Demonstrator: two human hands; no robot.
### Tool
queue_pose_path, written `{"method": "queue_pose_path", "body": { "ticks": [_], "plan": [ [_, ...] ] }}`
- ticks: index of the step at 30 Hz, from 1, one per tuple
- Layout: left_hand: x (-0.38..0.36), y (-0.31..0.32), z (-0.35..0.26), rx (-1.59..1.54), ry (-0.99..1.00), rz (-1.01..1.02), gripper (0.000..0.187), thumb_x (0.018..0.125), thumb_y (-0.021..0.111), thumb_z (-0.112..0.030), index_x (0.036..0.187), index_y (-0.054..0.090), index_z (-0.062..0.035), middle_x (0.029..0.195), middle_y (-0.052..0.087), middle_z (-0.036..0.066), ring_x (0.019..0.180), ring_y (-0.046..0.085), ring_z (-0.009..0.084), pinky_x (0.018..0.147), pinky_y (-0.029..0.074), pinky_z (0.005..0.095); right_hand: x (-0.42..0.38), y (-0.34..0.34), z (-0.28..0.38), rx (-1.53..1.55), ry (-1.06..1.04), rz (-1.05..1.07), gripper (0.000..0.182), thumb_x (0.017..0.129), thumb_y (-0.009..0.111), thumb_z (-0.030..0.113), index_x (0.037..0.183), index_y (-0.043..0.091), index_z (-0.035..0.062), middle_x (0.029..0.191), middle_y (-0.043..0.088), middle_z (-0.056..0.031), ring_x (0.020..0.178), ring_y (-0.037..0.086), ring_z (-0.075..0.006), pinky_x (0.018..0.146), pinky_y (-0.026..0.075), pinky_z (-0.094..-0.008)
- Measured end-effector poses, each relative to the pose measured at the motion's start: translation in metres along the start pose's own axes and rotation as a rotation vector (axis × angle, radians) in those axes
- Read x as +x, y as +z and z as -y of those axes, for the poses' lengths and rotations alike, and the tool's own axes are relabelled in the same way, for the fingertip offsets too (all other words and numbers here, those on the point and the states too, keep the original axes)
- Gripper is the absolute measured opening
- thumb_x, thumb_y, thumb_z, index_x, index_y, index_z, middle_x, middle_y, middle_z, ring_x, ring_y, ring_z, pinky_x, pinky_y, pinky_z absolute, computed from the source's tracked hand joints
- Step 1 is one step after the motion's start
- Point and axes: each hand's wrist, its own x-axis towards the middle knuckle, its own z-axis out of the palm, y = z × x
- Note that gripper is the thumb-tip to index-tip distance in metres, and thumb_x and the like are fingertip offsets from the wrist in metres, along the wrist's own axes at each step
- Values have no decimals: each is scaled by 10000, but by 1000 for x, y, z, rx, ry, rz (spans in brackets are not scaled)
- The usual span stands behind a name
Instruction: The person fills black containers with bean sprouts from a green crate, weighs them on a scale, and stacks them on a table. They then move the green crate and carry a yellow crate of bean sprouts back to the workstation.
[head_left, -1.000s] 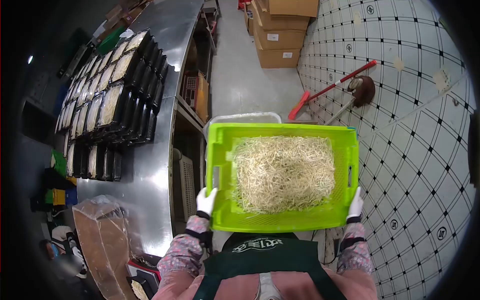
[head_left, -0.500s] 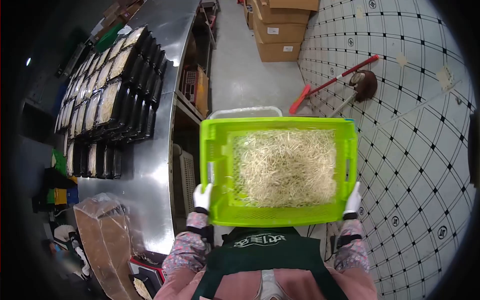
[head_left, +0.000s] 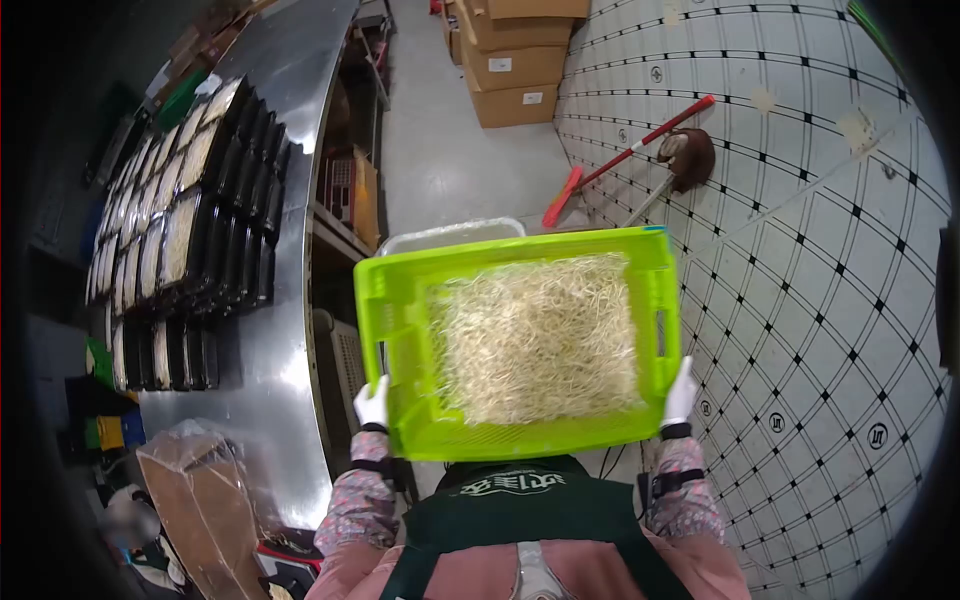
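Between my hands is a bright green plastic crate (head_left: pixel 374 290), held up in front of my apron and slightly tilted to one side. A thick layer of pale, thin bean sprouts (head_left: pixel 540 335) covers most of its bottom. My left hand (head_left: pixel 373 404), in a white glove, grips the crate's left side near the lower corner. On the opposite side my right hand (head_left: pixel 680 393), also gloved in white, holds the right wall below the handle slot. Some fingers of both hands are hidden by the crate.
On the left, a steel table (head_left: pixel 265 330) bears stacked black trays (head_left: pixel 190 225) of pale food under film. A cardboard box (head_left: pixel 195 500) stands at its near end. Ahead are a pale bin (head_left: pixel 455 235), stacked cartons (head_left: pixel 515 75) and a red-handled broom (head_left: pixel 640 145) against the tiled wall (head_left: pixel 800 200).
The crate has shifted left in view and tilted, its right side now higher than its left. Both hands keep their hold on it. The surroundings have also slid left with the head's motion.
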Motion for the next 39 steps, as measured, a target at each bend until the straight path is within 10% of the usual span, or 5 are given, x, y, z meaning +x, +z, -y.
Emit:
{"method": "queue_pose_path", "body": {
  "ticks": [9, 17, 21, 31, 39],
  "plan": [
    [-25, 101, -40, -60, 60, 21, 235, 811, 721, -224, 842, 658, 0, 714, 589, -9, 645, 483, 72, 591, 417, 242, 74, -42, 19, 369, 9, -29, 684, 951, 339, 557, 814, 682, -18, 744, 666, -66, 621, 599, -141, 603, 454, -282],
    [1, -31, -2, -192, 1, -120, 211, 829, 698, -157, 930, 664, 26, 756, 642, 24, 597, 550, 102, 559, 450, 265, -16, 29, -9, 468, -77, 195, 566, 963, 400, 485, 846, 664, -1, 769, 641, -38, 701, 552, -107, 656, 431, -258],
    [12, 51, -95, -176, -89, 38, 237, 833, 693, -219, 917, 665, 1, 729, 629, 18, 599, 525, 82, 540, 417, 251, 59, 5, 86, 471, -177, 389, 512, 967, 420, 458, 823, 620, 9, 731, 606, -18, 654, 548, -105, 616, 433, -276],
    [2, -25, -9, -160, 23, -124, 181, 838, 681, -156, 887, 656, 16, 756, 648, 53, 622, 574, 112, 570, 467, 274, -1, 28, 15, 312, -169, 195, 579, 957, 401, 496, 894, 666, -14, 789, 653, -54, 722, 573, -137, 685, 441, -276],
    [-4, 89, -37, 60, 242, 53, 283, 818, 704, -233, 915, 645, 26, 741, 641, 42, 621, 551, 101, 585, 462, 280, 69, -28, 55, 405, -17, 226, 620, 957, 360, 523, 987, 662, -17, 871, 684, -92, 788, 649, -168, 712, 503, -296]
  ]
}}
